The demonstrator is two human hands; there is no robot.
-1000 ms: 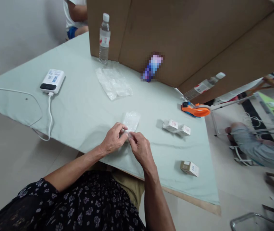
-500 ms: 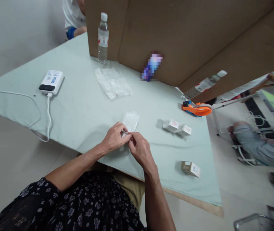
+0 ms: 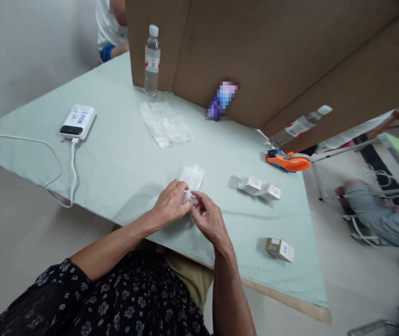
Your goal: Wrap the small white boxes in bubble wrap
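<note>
With the two hands as the middle of the dial and twelve straight ahead, I see a small piece of bubble wrap (image 3: 194,175) lying at twelve on the pale green cloth (image 3: 115,158), its near end under the fingers. The left hand (image 3: 171,201) is half curled, its fingertips closed on that near end. The right hand (image 3: 209,217) comes in from four, thumb and forefinger bent close together at the wrap's edge; whether they pinch it I can't tell. A larger clear wrap sheet (image 3: 167,126) lies flat towards eleven-thirty, and beyond it an upright water bottle (image 3: 152,65) stands by the cardboard panel (image 3: 255,51). Near three sit two wrapped little boxes, one (image 3: 253,184) just beside the other (image 3: 272,191); an unwrapped box (image 3: 280,250) rests at four. An orange tape dispenser (image 3: 288,162) lies between two and three, and a white power bank (image 3: 78,121) at ten.
</note>
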